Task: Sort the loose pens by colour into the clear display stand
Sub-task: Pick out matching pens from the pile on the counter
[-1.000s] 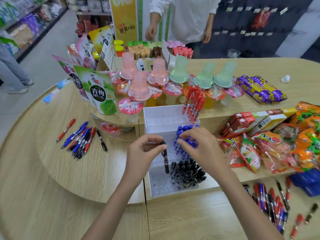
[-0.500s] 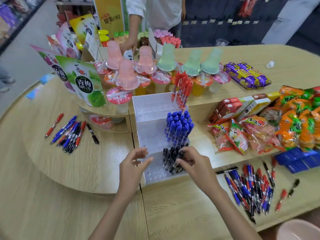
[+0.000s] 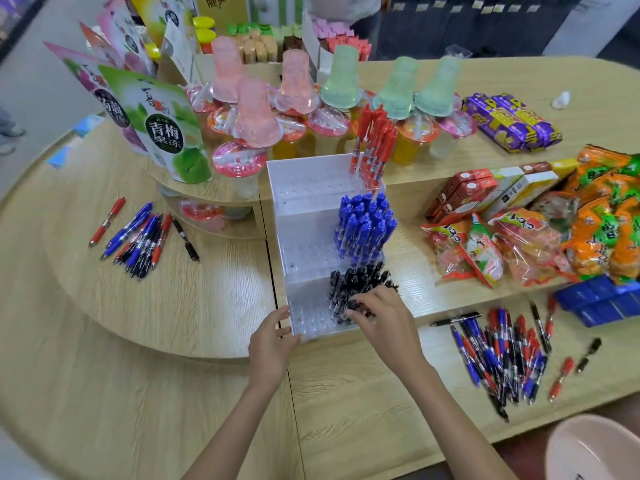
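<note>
The clear stepped plastic display stand (image 3: 304, 209) sits mid-bench, its tiers rising away from the person. Red click pens (image 3: 372, 143) stand upright in the top row, blue click pens (image 3: 363, 230) in the middle, and black click pens (image 3: 353, 285) in the lowest, nearest step, all crowded toward the stand's right side. The right hand (image 3: 384, 317) is over that lowest step with its fingers curled down among the black tops; I cannot tell whether it pinches one or only nudges them. The left hand (image 3: 273, 337) is relaxed and holds nothing, its fingertips touching the stand's front left corner. The next pick probably turns on where the loose pens lie. The larger mixed heap of red, blue and black pens (image 3: 502, 355) rests on the light wooden bench (image 3: 346, 393) to the right of the right hand, most of its barrels pointing roughly toward and away from the person. A single black pen (image 3: 455, 319) lies crosswise between that heap and the stand, closest to the right hand. A smaller fan of mixed pens (image 3: 142, 237) lies well apart on the left, on the left hand's side. The right hand looks better placed for the next reach.
</note>
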